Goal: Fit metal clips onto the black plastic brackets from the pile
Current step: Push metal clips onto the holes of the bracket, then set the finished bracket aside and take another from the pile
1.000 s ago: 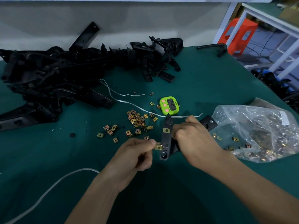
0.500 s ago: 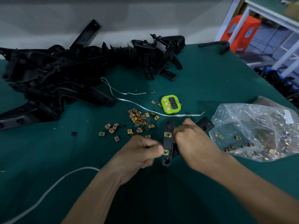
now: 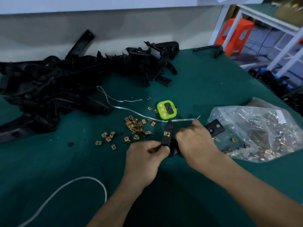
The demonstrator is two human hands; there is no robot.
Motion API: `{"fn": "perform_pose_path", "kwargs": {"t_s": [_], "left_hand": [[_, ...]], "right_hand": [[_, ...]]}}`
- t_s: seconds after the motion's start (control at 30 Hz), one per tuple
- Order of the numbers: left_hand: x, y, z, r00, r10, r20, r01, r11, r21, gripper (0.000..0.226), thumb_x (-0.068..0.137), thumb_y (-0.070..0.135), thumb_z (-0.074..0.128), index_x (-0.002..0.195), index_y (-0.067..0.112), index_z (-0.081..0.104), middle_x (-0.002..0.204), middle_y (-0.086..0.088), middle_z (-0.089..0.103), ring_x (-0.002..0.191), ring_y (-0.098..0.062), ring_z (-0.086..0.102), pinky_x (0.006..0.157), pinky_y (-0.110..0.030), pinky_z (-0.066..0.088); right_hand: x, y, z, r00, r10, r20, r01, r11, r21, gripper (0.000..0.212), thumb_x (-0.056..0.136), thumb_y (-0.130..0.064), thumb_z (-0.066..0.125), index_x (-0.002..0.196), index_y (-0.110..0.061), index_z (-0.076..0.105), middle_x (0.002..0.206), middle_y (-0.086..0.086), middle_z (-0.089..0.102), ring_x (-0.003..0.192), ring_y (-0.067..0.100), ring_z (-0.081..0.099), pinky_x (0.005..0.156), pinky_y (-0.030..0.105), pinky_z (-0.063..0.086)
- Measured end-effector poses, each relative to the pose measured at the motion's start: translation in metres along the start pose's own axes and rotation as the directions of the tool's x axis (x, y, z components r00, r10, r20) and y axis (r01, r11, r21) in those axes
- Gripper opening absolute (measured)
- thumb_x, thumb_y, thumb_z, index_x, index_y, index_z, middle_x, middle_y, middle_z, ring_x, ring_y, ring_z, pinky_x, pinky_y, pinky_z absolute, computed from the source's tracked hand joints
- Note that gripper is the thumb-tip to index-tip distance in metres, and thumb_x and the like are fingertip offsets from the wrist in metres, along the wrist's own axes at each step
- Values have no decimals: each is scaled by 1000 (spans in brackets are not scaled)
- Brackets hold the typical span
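The bracket [image 3: 169,126] lies at the near middle of the table [image 3: 205,89]. Its visible arm runs near to far, with one metal clip [image 3: 166,133] seated partway along. Our left hand [image 3: 144,159] pinches its near end, where we judge the next clip goes. Any clip under those fingertips is hidden. Our right hand [image 3: 196,143] grips the bracket from the right.
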State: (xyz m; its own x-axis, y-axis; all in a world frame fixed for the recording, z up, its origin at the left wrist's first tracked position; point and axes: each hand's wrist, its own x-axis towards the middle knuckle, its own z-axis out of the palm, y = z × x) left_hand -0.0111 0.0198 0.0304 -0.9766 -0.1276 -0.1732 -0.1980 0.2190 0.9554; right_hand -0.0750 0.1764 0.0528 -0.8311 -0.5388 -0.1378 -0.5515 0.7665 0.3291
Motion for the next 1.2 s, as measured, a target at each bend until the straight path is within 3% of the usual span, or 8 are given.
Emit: {"fn": "perform_pose_path", "kwargs": {"t_s": [0.27,0.4,0.57,0.7,0.83,1.07,1.13,1.2], "left_hand": [[5,35,28,981,185,-65,-140,893,428,16,79,45,74,66,46,64,50,11,59,46,-8,55,52,-30,46],[15,53,45,986,166,1,-155,919,363,9,66,55,73,72,50,68,46,12,54,43,-6,50,51,-26,33],[31,81,80,993,-26,113,36,996,-80,35,64,21,94,53,26,61,53,16,48,48,0,48,66,-28,35],[35,100,116,914,-48,403,75,996,-50,30,78,21,84,54,25,67,49,15,48,43,2,47,67,-26,34],[37,114,169,789,-109,605,143,990,-8,19,89,29,74,76,14,74,50,6,33,47,-11,27,43,-17,25],[50,174,300,666,-248,703,341,940,9,35,92,18,71,59,20,61,45,6,48,40,-8,45,44,-20,34],[60,212,331,704,-168,690,348,928,-130,9,94,17,68,86,14,66,78,-3,72,76,-13,68,69,-25,50],[65,238,344,749,-137,648,306,939,-156,34,94,19,70,125,9,61,132,-12,64,128,-23,55,105,-35,46]], "right_hand": [[-26,17,-17,967,256,6,-256,963,84,46,74,-22,68,65,-25,23,93,-2,67,87,19,67,84,35,32],[-57,49,-20,932,331,-147,-316,941,119,18,66,-10,58,80,-22,58,92,0,69,90,24,60,92,37,26],[-122,71,7,545,617,-568,-386,786,483,24,80,-8,62,102,-13,70,111,1,70,100,25,57,102,41,39],[-156,74,22,470,879,80,-327,90,941,27,90,-45,67,112,-31,69,85,-18,71,82,-7,64,73,5,46],[-173,94,30,583,695,421,177,-614,769,20,98,-29,63,110,-14,67,83,7,72,74,21,67,73,33,58],[-193,199,50,334,727,600,240,-681,691,14,91,5,57,80,-3,60,52,7,58,37,13,47,36,21,37],[-183,273,53,273,721,637,366,-690,624,6,94,0,57,89,-2,59,62,11,63,41,14,52,37,20,43],[-175,322,58,240,699,674,445,-696,564,9,99,-9,57,104,-1,58,85,16,63,59,21,58,44,24,52]]}}
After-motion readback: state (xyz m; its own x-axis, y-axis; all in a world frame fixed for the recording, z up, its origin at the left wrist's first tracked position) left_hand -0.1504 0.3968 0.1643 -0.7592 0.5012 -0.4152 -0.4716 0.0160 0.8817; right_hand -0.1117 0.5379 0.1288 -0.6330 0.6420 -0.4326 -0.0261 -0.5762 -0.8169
